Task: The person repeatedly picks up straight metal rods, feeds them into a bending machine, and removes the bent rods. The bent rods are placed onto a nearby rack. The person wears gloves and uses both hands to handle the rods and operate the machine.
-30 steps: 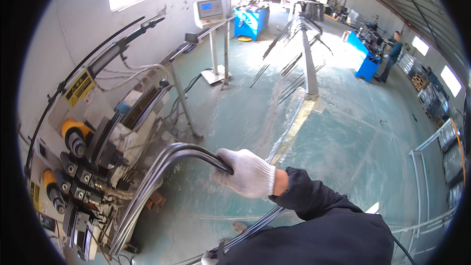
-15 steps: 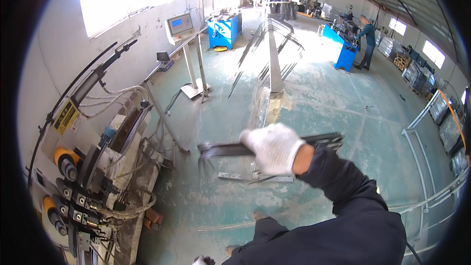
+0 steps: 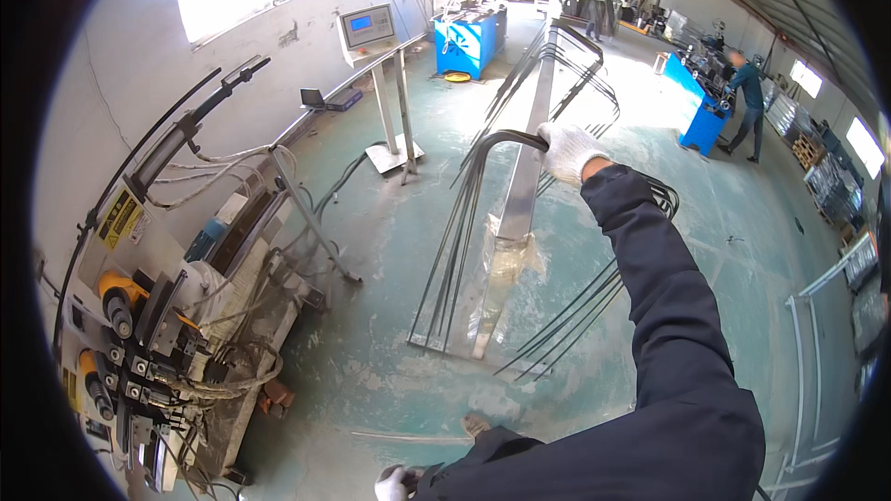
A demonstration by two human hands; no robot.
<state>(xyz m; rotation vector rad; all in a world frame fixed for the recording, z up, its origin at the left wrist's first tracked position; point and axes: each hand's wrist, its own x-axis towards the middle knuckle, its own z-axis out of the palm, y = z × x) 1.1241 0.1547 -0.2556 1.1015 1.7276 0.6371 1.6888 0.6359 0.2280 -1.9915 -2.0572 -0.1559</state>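
Observation:
My right hand (image 3: 573, 150), in a white glove, is closed on the top of a bundle of bent dark metal rods (image 3: 452, 260). From the hand the bundle runs left, bends, and its long legs slant down on the left of a long metal beam (image 3: 527, 181). More rod ends show on the right of the beam, below my sleeve. Farther along, several similar bent rods (image 3: 520, 74) hang over the same beam. At the lower edge is my gloved left hand (image 3: 397, 482), beside my dark clothing and away from the rods; its fingers are mostly hidden.
A machine with hoses and orange-capped parts (image 3: 121, 306) stands at the left. Behind it are a control panel on a post (image 3: 368, 28) and a blue machine (image 3: 464, 42). A person (image 3: 745, 97) works at another blue machine (image 3: 703, 125). Metal railing (image 3: 803, 362) stands right.
My right hand has moved forward and up with the rods, from low over the floor to the beam. The bundle's legs now hang down. More of my left hand shows.

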